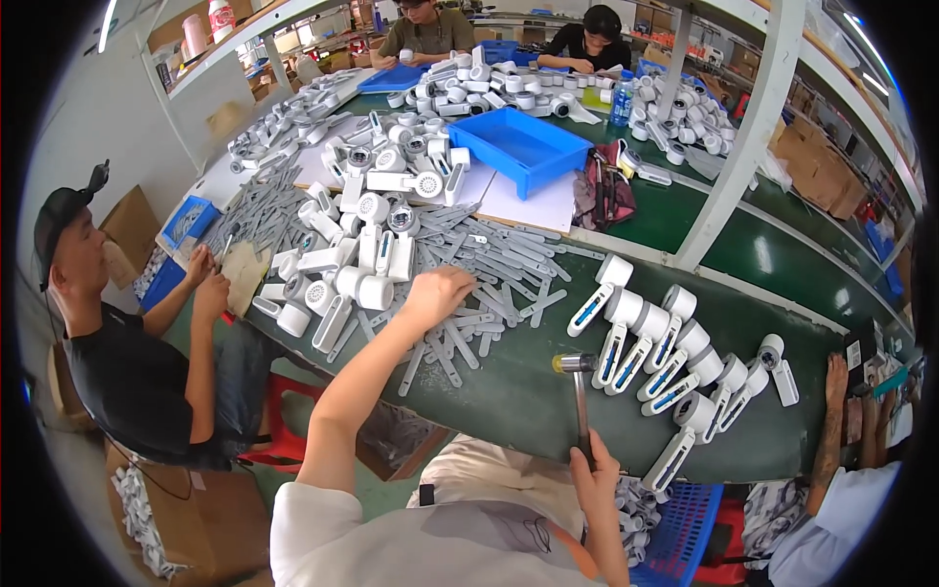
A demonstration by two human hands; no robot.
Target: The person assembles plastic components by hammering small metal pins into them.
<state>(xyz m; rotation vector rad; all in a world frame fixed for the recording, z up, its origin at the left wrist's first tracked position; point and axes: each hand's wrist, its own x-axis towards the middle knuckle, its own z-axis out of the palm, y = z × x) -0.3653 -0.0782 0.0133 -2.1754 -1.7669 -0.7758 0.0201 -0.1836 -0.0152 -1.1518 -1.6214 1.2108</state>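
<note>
Gripping the hammer (581, 401) low on its handle, presumably to keep its head free, right hand (595, 477) sits near; left hand (442, 295), fingers curled, hold unclear, is at grey strips (509, 269) heaped on the table (489, 416), apparently for easy reach.

I can read no words or numbers from here: on the blue-tinted plastic bottle (621, 104), behind and right of the open blue rectangular plastic tray (558, 167), and on the red-and-white rounded container (221, 20), far left beyond that tray, any print is too small.
</note>
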